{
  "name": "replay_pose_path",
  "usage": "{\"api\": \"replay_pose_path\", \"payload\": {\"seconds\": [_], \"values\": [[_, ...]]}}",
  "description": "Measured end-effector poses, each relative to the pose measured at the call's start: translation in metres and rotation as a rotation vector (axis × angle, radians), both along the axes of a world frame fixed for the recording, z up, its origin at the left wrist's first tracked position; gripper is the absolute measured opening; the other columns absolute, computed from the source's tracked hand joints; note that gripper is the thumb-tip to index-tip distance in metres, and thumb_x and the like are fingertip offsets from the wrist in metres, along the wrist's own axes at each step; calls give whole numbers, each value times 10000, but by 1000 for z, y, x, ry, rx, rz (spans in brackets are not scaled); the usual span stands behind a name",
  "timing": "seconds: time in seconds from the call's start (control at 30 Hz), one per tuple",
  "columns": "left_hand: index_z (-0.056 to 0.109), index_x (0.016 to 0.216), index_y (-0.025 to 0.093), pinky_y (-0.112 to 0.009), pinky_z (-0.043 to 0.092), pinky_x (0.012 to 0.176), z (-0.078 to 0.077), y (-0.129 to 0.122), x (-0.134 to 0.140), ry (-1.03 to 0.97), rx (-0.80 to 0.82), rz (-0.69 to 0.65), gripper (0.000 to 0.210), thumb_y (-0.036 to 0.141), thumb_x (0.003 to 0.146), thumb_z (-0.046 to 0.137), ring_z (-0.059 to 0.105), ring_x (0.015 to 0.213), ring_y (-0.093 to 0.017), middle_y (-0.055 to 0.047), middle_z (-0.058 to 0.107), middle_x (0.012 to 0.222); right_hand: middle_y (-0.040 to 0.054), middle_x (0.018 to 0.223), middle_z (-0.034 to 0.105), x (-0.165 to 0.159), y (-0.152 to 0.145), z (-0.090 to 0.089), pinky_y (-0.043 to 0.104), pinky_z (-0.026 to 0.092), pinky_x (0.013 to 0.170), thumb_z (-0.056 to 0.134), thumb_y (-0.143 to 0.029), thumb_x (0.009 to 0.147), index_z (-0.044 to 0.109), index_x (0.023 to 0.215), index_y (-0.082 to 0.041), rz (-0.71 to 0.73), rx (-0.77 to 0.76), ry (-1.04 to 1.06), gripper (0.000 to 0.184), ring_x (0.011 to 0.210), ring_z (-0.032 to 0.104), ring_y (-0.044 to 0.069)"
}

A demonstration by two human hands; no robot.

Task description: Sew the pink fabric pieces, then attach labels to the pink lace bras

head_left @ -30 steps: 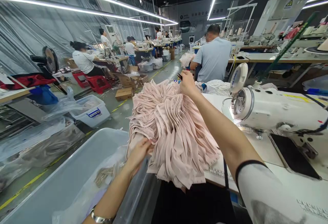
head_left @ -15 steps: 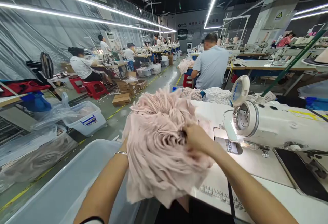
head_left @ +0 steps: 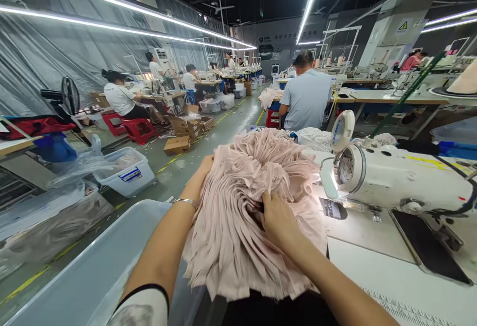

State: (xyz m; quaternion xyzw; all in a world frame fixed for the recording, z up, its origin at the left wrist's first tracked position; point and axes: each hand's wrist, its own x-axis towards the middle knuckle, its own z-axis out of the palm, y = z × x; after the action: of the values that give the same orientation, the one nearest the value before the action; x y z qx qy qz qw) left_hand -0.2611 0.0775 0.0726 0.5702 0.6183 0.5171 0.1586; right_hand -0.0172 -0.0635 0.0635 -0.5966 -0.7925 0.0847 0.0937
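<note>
A large bundle of pale pink gathered fabric (head_left: 231, 216) fills the middle of the head view, its many layers fanned in folds and its ragged lower edges hanging over the table's front. My left hand (head_left: 206, 168) grips its far left side; those fingers are mostly hidden by cloth. At the centre, my right hand (head_left: 279, 219) is closed on the folds, fingertips tucked between layers. The bundle's right part lies against the white sewing table (head_left: 357, 251), close to the head of a white sewing machine (head_left: 395, 172).
A large pale plastic bin (head_left: 93, 261) stands below my left arm. Beyond it are a smaller white bin (head_left: 124, 169) and cardboard boxes (head_left: 177, 144). White fabric (head_left: 313, 139) lies behind the bundle. A co-worker in a light blue shirt (head_left: 307, 97) sits ahead.
The bundle has shifted right towards the machine and its folds have spread out. My left hand has moved up and right along its side; my right hand sits slightly lower.
</note>
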Motion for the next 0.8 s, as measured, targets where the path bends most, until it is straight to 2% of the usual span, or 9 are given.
{"api": "replay_pose_path", "payload": {"seconds": [0.13, 0.2, 0.27, 0.37, 0.5, 0.57, 0.63, 0.73, 0.8], "values": [[681, 1022, 129, -373, 544, 869, -8, -35, -25, -8, -133, 35, 209, 293, 914, 609, 674, 935, -212, -96, 713, 1006, 172, 1088, 665, 11, -2, -1, 332, 463, 766, 380, -33, 831, 357, 1445, -74, 93, 19, 144, 616, 916, 640, 258], [678, 1070, 148, -359, 516, 931, -18, -77, -34, 12, -73, 58, 266, 313, 873, 609, 652, 1049, -231, -103, 708, 1109, 167, 1129, 650, 23, -12, -7, 352, 476, 800, 409, -69, 821, 342, 1466, -105, 116, 130, 245, 650, 969, 621, 267], [662, 1094, 174, -331, 508, 929, -31, -127, -38, 56, 64, 102, 311, 357, 850, 599, 629, 1080, -218, -88, 689, 1153, 160, 1134, 630, 37, -28, -16, 392, 475, 852, 419, -126, 852, 446, 1391, -146, 103, 333, 327, 541, 1034, 586, 286], [640, 997, 193, -283, 504, 837, -59, -201, -29, 68, 189, 279, 264, 402, 863, 548, 616, 949, -179, -59, 663, 1009, 129, 1018, 627, 54, -54, -37, 403, 473, 854, 411, -172, 919, 577, 1187, -187, 225, 547, 401, 316, 982, 574, 269], [530, 851, 214, -262, 474, 707, -113, -269, 2, -225, 65, 438, 262, 475, 870, 540, 542, 710, -139, 4, 549, 765, 102, 1026, 645, 59, -84, -67, 360, 490, 822, 455, -129, 936, 602, 1108, -200, 585, 490, 387, 237, 937, 586, 218], [493, 826, 222, -258, 466, 648, -136, -284, 19, -450, -33, 401, 327, 540, 869, 553, 537, 666, -135, 16, 524, 724, 110, 1101, 657, 55, -95, -76, 375, 480, 870, 462, -108, 932, 611, 1110, -197, 656, 439, 327, 249, 1021, 591, 222], [504, 818, 216, -258, 463, 598, -149, -288, 31, -701, -156, 271, 411, 622, 874, 524, 571, 673, -148, -2, 553, 724, 116, 1180, 662, 49, -104, -80, 396, 448, 931, 455, -93, 929, 618, 1124, -194, 683, 425, 265, 273, 1125, 579, 231], [580, 873, 192, -263, 487, 610, -152, -280, 41, -985, -247, 77, 476, 666, 864, 541, 627, 758, -170, -49, 647, 820, 114, 1307, 639, 42, -111, -81, 439, 347, 1059, 411, -39, 899, 603, 1211, -183, 733, 412, 126, 394, 1269, 527, 238], [606, 897, 186, -258, 502, 654, -146, -269, 39, -1089, -214, 67, 423, 604, 842, 634, 642, 791, -164, -53, 683, 879, 118, 1278, 664, 43, -111, -80, 456, 285, 1101, 378, 7, 846, 568, 1284, -154, 748, 400, 30, 504, 1265, 540, 236]]}}
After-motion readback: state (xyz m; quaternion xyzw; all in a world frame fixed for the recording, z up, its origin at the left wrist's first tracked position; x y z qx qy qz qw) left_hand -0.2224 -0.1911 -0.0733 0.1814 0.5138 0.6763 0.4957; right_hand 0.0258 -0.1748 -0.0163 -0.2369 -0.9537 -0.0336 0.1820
